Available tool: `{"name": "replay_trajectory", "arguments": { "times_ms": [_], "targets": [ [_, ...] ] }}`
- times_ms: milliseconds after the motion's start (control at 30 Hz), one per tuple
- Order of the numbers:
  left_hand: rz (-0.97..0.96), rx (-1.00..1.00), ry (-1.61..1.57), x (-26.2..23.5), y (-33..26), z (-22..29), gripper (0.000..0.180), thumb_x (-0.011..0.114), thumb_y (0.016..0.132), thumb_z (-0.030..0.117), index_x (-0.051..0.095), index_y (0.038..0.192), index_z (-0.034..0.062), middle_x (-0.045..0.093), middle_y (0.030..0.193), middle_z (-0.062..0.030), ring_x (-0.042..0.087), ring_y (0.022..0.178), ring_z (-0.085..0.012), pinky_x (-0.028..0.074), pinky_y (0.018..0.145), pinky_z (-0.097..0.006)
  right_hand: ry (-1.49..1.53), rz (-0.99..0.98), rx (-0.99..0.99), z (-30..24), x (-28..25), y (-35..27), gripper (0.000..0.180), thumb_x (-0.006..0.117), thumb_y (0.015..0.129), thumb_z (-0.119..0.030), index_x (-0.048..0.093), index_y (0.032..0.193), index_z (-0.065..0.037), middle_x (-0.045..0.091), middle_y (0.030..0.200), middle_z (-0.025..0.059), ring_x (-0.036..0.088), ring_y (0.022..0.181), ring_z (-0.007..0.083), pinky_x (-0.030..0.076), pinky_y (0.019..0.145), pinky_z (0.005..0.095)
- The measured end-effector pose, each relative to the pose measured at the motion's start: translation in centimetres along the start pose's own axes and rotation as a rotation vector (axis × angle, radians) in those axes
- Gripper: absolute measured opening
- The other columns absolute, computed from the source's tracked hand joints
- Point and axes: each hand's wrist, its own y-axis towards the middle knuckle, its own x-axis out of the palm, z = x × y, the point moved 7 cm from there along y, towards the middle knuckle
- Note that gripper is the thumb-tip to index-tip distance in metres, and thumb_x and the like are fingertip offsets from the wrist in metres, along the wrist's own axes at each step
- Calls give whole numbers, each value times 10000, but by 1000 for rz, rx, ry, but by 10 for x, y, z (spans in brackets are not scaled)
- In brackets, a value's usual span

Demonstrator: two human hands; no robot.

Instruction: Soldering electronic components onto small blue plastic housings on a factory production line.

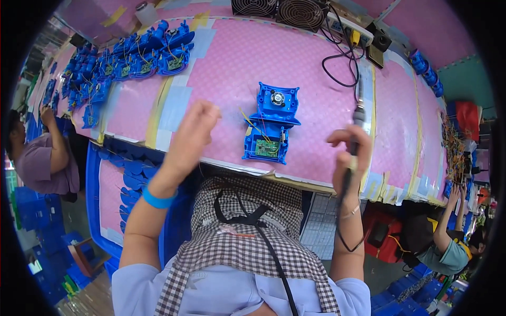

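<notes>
My right hand (349, 152) is closed around a soldering iron (359, 115), its metal tip pointing away from me and its cord trailing along my forearm. My left hand (196, 129) hovers over the near side of the table, fingers curled together; whatever they may hold is too small to make out. Between my hands, touched by neither, lies an opened blue plastic housing (289, 109). A round speaker (277, 98) sits in its far half. The near half holds a green circuit board (266, 148), with thin wires running across the fold.
Several blue housings with boards (142, 66) crowd the table's far left. Fans (300, 15) and a power strip (342, 23) with black cables line the back edge. A blue bin (96, 197) with blue parts stands lower left. Other people work at both sides.
</notes>
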Motion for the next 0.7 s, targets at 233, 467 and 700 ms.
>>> {"name": "replay_trajectory", "arguments": {
  "times_ms": [233,467,700],
  "targets": [
    [-25,664,519,39,5,42,86,658,835,37,693,914,28,563,769,-58,552,655,-185,438,596,-280,255,80,268,2,-5,-25,164,552,956,-106,612,1044,18,591,848,98,566,724,161,446,672,295],
    [0,661,600,61,10,44,69,691,772,10,720,835,14,624,716,-83,544,546,-139,399,482,-275,167,46,472,5,22,-27,231,564,934,-69,624,1097,84,663,750,144,630,601,185,522,574,287],
    [-72,678,639,70,23,38,83,680,748,1,713,824,0,603,700,-79,572,550,-162,415,485,-302,178,79,487,11,31,-19,249,556,952,-94,623,1115,82,674,730,146,656,587,193,549,569,292]
  ]
}}
